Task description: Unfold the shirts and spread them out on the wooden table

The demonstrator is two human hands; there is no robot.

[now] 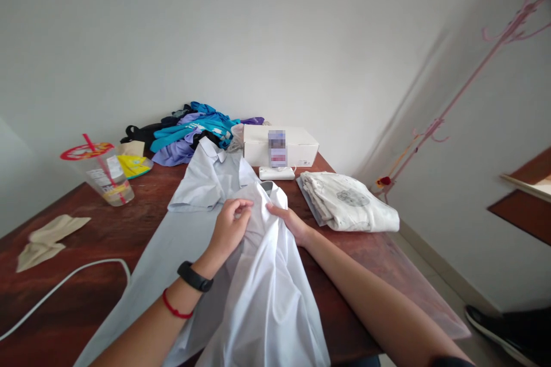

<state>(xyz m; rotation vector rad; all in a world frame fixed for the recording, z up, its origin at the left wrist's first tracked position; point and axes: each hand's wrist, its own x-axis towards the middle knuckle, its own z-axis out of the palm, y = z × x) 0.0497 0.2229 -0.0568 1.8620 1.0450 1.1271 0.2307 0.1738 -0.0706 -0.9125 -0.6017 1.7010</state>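
Observation:
A white shirt (269, 275) hangs in folds from my two hands, with its collar (279, 195) uppermost. My left hand (232, 223) is closed, its bent fingers pinching cloth near the collar on the left. Across from it, my right hand (293, 222) grips the right side just below the collar, thumb on the front and the other fingers hidden behind the cloth. Beneath and to the left, a pale shirt (159, 252) lies spread over the dark wooden table (92, 246), its collar toward the wall. Part of it is covered by my left arm and the held shirt.
Beyond the shirts are a heap of clothes (193, 129) and a white box (297, 140) with a white power strip-like object (275, 173) before it. Folded patterned cloth (350, 200) lies right. At left stand a plastic cup (107, 178), a beige cloth (51, 238) and a white cable (73, 272).

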